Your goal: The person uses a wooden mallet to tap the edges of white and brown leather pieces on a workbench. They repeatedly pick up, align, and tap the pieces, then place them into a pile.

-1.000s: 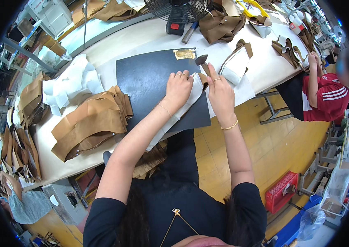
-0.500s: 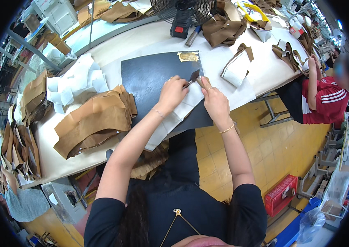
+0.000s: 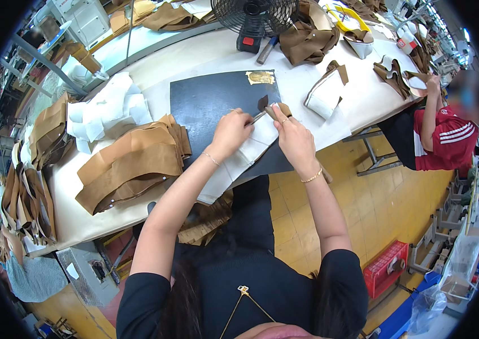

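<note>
Over a dark board (image 3: pixel 194 107), a long white-backed brown piece (image 3: pixel 256 141), leather-like, stretches from my hands toward my lap. My left hand (image 3: pixel 231 134) pinches its left edge near the far end. At the far right corner my right hand (image 3: pixel 295 140) is closed on the brown edge, thumb and fingers pressed together. A small dark brown flap (image 3: pixel 262 103) stands up between both hands. Beside my right wrist a wooden handle end (image 3: pixel 326 175) pokes out; the rest of it is hidden under my hand and forearm.
Left of the board lie stacked brown pieces (image 3: pixel 129 164) and crumpled white pieces (image 3: pixel 107 113). A black fan (image 3: pixel 249 34) and a hammer (image 3: pixel 266 51) are at the back. Another white-backed piece (image 3: pixel 325 96) sits to the right. A co-worker in red (image 3: pixel 448 133) handles pieces at the table's right end.
My left hand has shifted a little left and nearer, away from the right hand. The brown edge by my right fingers now folds out wider, and the dark flap stands more upright.
</note>
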Demonstrator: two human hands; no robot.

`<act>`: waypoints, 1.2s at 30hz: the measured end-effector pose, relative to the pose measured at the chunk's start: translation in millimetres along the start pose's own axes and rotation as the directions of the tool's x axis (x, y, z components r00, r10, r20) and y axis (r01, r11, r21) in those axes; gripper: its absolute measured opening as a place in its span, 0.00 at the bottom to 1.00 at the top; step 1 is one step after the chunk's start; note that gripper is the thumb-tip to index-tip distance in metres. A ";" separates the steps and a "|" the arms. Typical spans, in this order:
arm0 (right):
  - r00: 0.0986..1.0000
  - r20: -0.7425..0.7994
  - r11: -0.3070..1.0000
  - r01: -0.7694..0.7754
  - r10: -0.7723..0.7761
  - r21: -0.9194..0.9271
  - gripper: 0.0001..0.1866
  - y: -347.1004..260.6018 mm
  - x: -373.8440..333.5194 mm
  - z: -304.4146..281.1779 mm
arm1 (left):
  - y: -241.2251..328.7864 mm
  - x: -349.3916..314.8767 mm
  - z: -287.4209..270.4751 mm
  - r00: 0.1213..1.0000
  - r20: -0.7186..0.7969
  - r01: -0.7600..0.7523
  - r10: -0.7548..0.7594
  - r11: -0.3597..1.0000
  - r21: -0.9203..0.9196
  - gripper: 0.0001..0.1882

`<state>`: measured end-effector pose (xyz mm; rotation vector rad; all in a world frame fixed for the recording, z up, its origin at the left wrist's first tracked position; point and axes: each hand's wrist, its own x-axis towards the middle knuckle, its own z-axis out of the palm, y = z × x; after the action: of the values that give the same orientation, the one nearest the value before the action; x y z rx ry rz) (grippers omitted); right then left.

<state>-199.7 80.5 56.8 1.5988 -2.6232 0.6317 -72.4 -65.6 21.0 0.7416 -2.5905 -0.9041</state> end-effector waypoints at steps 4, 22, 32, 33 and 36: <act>0.996 -0.082 0.995 -0.030 0.038 0.093 0.21 -18.5 -10.5 1.5 | -0.1 -12.3 9.6 0.974 -0.055 -0.189 0.218 0.928 0.322 0.10; 0.993 0.098 0.998 -0.058 0.059 -0.013 0.21 -23.0 -27.8 8.1 | -5.0 -23.5 12.4 0.972 -0.051 -0.188 0.228 0.894 0.406 0.08; 0.998 0.032 0.999 -0.049 0.048 0.023 0.22 -19.7 -31.0 16.3 | -1.9 -24.7 12.1 0.970 -0.056 -0.193 0.236 0.891 0.412 0.08; 0.998 0.035 0.998 -0.052 0.051 0.027 0.22 -19.6 -31.3 16.2 | -1.7 -25.0 12.0 0.970 -0.057 -0.192 0.236 0.890 0.413 0.08; 0.998 0.038 0.998 -0.059 0.058 0.036 0.22 -20.7 -31.2 15.0 | -0.9 -25.6 12.3 0.969 -0.062 -0.192 0.238 0.888 0.418 0.08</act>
<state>-164.0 93.7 43.3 1.5632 -2.7097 0.6634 -56.4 -45.8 8.3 0.5642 -2.7194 -0.2426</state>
